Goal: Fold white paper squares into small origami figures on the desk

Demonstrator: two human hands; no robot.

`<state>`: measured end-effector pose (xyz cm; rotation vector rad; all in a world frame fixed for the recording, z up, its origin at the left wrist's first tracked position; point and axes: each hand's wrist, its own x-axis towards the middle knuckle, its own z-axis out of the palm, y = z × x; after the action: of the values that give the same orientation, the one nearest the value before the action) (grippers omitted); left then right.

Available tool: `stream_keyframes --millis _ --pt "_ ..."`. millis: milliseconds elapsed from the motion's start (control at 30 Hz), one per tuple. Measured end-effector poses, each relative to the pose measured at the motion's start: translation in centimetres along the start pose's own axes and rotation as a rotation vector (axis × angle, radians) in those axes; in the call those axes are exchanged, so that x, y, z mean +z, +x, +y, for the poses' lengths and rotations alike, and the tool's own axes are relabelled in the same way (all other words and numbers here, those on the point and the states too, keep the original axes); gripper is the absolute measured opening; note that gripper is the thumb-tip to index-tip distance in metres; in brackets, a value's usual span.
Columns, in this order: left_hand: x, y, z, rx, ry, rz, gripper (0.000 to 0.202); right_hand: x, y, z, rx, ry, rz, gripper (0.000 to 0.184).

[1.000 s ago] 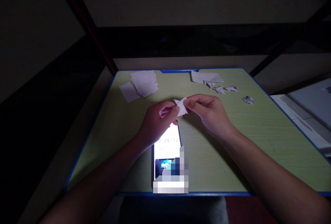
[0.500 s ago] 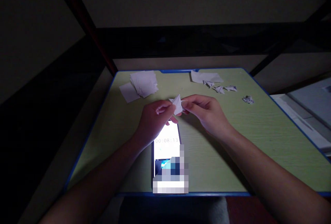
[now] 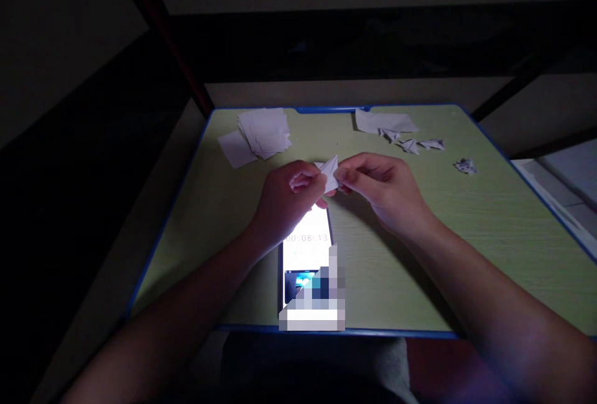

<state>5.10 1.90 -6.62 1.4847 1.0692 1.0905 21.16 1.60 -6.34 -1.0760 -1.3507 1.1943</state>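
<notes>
A small folded white paper piece (image 3: 329, 174) is held above the middle of the green table (image 3: 466, 224). My left hand (image 3: 286, 202) pinches its left side with curled fingers. My right hand (image 3: 385, 189) pinches its right side with thumb and forefinger. Both hands hover over the top end of a lit phone (image 3: 305, 255) that lies flat on the table near the front edge.
A stack of white paper squares (image 3: 262, 132) lies at the back left, one loose square (image 3: 236, 148) beside it. At the back right are a paper sheet (image 3: 385, 121), several small folded pieces (image 3: 413, 144) and one more folded piece (image 3: 465, 166). The table has a blue rim.
The paper piece has been turned slightly between my fingers, which stay pinched on it. The view has tilted, so the table sits a little higher in the picture.
</notes>
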Motion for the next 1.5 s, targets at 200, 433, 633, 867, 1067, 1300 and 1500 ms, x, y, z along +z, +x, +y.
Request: stream_keyframes --millis 200,433,633,867,1067,1300,1500 --pt "0.23 0.04 0.44 0.001 -0.014 -0.01 0.011 0.09 -0.01 -0.09 -0.002 -0.026 0.022 0.008" --pt "0.2 -0.04 0.17 0.023 0.008 0.012 0.01 0.11 -0.06 -0.06 0.004 -0.026 0.006 0.011" --pt "-0.03 -0.05 0.27 0.022 -0.009 0.012 0.011 0.29 -0.27 -0.38 0.0 -0.048 -0.006 0.016" --pt "-0.26 0.09 0.11 0.02 -0.043 -0.013 0.013 0.29 -0.27 -0.51 0.046 0.009 -0.094 0.022" --pt "-0.17 -0.03 0.35 0.047 -0.022 -0.074 0.009 -0.17 -0.06 -0.27 0.015 -0.021 -0.083 0.015" --pt "0.0 -0.39 0.75 0.013 0.05 -0.073 0.012 -0.14 -0.09 -0.21 0.012 -0.013 -0.055 0.012" --pt "0.08 -0.28 0.74 0.0 0.043 -0.07 0.012 0.04 0.0 -0.25 -0.038 0.027 0.006 0.012"
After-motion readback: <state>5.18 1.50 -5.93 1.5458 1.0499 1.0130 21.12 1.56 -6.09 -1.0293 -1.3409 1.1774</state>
